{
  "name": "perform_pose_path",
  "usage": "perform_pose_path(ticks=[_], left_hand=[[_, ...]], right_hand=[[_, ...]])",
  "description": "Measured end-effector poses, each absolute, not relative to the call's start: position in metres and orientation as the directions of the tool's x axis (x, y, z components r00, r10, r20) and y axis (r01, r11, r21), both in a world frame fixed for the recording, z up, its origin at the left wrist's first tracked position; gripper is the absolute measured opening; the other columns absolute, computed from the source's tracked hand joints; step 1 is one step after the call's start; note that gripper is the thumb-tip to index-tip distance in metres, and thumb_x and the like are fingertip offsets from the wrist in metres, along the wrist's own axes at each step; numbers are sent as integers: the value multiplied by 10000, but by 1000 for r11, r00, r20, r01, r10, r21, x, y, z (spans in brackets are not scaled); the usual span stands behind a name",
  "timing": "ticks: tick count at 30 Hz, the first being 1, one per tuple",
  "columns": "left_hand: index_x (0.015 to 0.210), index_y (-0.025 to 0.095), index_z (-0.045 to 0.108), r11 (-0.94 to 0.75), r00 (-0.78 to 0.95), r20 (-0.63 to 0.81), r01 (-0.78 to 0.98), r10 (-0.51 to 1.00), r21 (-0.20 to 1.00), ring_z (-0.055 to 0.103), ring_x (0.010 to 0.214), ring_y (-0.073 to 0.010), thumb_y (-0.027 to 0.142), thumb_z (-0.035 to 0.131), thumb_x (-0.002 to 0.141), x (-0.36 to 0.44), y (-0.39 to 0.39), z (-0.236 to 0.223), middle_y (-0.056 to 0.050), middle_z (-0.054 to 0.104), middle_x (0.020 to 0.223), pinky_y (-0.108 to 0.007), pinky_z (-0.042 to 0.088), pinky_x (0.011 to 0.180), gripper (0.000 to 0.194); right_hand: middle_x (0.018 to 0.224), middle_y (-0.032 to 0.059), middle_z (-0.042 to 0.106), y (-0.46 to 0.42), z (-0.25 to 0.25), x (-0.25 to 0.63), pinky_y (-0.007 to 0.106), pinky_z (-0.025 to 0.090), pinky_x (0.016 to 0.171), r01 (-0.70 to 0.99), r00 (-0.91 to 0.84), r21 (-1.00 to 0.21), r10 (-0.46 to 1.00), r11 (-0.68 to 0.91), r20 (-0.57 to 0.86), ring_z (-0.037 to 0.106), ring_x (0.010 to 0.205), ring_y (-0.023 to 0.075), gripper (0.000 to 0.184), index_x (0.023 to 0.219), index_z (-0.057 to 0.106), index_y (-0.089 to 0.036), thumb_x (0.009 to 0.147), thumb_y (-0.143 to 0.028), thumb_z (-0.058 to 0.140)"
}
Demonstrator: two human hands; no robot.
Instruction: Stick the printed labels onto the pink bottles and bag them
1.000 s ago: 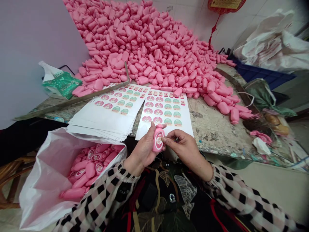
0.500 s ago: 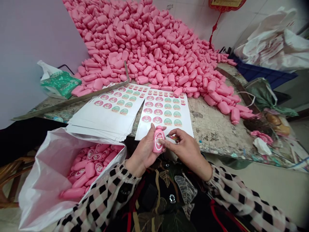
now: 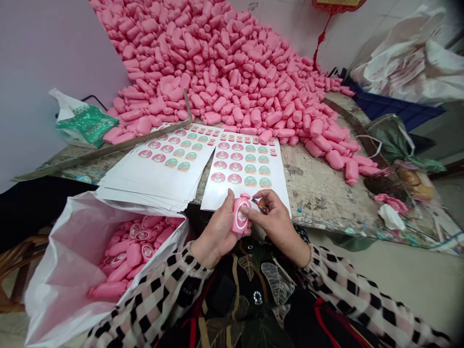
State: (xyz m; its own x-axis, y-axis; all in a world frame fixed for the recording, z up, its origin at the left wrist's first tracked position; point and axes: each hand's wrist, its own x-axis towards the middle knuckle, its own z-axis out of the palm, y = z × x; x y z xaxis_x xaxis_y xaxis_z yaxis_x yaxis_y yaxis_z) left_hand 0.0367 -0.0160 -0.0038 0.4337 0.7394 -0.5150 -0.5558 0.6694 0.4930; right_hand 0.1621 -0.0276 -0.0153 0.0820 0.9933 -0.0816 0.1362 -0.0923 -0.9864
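shifted slightly rightward, just above the lower edge of the sticker sheet [image 3: 246, 164]: pink plastic bottle [image 3: 239, 215], round label on its front, held clear of the worn tabletop [image 3: 319, 203]. probably light, stiff and a little slick, so best taken around the body. left grip [image 3: 216, 232] closed around it, fingers wrapped behind; right grip [image 3: 276, 224] pressed together, thumb and forefinger pinching a small printed label [image 3: 261, 205], just beside the bottle.
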Motion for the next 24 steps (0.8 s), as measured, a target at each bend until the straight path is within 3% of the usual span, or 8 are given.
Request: perform_pose_path(ticks=[6, 11, 15, 20, 24], left_hand=[[837, 168, 525, 631, 415, -476, -478, 776, 611, 474, 443, -99, 661, 385, 825, 43, -22, -5, 6, 487, 594, -183, 337, 345, 512], [850, 190, 481, 593, 436, -414, -458, 799, 662, 507, 521, -89, 441, 579, 827, 40, -25, -4, 9, 542, 653, -172, 396, 421, 271], [887, 196, 479, 497, 334, -374, -465, 865, 733, 498, 463, -91, 434, 582, 821, 37, -24, -3, 30, 529, 641, -172, 367, 357, 268], [819, 185, 475, 424, 180, -386, -462, 905, 779, 422, 390, -68, 496, 590, 794, 40, -25, -6, 69, 444, 571, -161, 307, 308, 333], [953, 197, 517, 395, 97, -402, -495, 910, 774, 466, 439, -63, 481, 649, 752, 33, -21, -3, 53, 537, 638, -161, 354, 378, 372]], right_hand=[[671, -83, 491, -21, -20, 155, 215, 383, 500, -113, 97, -986, 986, -126, -137, 448, 523, 81, 377, 827, 452, -233, 644, -380, 748], [695, -65, 508, -17, -19, 159, 217, 409, 584, -225, 80, -970, 990, -94, -115, 484, 602, 82, 308, 766, 459, -216, 687, -369, 715], [686, -68, 491, -25, -20, 158, 224, 391, 536, -58, 44, -995, 996, -80, -83, 475, 557, 90, 306, 879, 489, -239, 708, -390, 694], [704, -73, 466, -29, -23, 158, 216, 356, 511, 276, -57, -958, 993, -83, -102, 471, 558, 98, 495, 1045, 485, -260, 646, -423, 729], [731, -68, 493, -34, -17, 158, 221, 355, 568, 406, -156, -913, 983, -23, -94, 477, 612, 105, 578, 1108, 481, -269, 614, -391, 756]])
